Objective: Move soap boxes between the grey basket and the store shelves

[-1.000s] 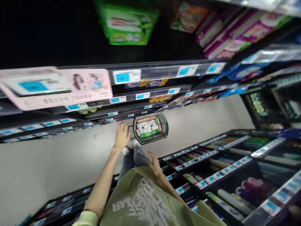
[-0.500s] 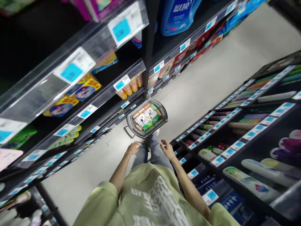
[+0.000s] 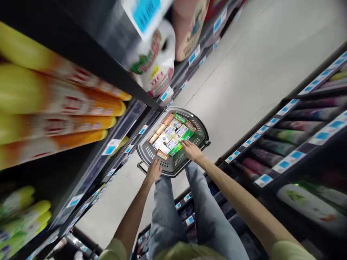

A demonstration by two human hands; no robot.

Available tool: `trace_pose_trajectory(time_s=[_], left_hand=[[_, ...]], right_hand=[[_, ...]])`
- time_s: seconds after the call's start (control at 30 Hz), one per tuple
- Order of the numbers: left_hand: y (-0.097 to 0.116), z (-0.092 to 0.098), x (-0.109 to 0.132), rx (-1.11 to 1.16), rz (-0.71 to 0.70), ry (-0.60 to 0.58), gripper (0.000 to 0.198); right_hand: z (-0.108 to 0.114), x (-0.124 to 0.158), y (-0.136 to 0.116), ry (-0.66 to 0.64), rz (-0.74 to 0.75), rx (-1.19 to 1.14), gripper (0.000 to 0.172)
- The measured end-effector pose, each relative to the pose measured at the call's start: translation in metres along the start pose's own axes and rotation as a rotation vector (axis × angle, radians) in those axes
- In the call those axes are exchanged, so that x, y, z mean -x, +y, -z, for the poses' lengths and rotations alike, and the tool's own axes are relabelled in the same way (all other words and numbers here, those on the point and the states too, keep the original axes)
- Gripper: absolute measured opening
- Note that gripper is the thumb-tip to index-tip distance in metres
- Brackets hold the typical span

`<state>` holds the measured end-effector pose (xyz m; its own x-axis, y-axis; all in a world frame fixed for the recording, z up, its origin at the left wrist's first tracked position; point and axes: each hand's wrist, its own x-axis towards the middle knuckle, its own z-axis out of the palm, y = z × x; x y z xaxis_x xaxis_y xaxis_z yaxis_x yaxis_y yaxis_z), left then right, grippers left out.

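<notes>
A dark grey plastic basket with slotted walls (image 3: 150,153) sits near the centre of the frame, above the pale grey floor (image 3: 244,68), just beyond the person's blue-grey trouser legs (image 3: 165,206). Its black loop handle (image 3: 138,165) sticks out at the basket's lower left. Inside lie small white boxes with blue and yellow print (image 3: 169,135), packed side by side, with a row of orange-brown packages (image 3: 161,129) along the upper left and a long green package (image 3: 176,148) along the lower right.

The left hand (image 3: 154,170) is at the basket's lower-left rim, fingers pointing up over the near wall; whether it grips the rim cannot be told. The right hand (image 3: 192,151) reaches over the lower-right rim, its fingers at the green package; whether they hold or merely touch it cannot be told.

At the left of the frame, orange-and-white cylinders with yellow ends (image 3: 78,103) lie blurred on a shelf. A white handled jug (image 3: 159,59) stands at upper centre.
</notes>
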<state>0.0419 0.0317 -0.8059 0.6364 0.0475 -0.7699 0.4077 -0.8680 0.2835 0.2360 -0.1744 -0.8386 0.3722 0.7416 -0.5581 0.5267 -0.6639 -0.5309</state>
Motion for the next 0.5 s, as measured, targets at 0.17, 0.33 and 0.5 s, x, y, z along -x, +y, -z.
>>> trace_pose_trajectory(time_s=[0.17, 0.33, 0.5], left_hand=[[-0.041, -0.043, -0.132, -0.175, -0.228, -0.087, 0.061], [-0.059, -0.085, -0.202, -0.298, -0.404, -0.154, 0.045], [-0.068, -0.103, -0.214, -0.353, -0.519, -0.171, 0.041]], right_hand=[[-0.101, -0.094, 0.031, -0.084, 0.105, 0.05, 0.058], [-0.171, -0.138, 0.044, -0.073, 0.179, 0.032, 0.046], [-0.193, -0.145, 0.051, 0.012, 0.271, 0.124, 0.048]])
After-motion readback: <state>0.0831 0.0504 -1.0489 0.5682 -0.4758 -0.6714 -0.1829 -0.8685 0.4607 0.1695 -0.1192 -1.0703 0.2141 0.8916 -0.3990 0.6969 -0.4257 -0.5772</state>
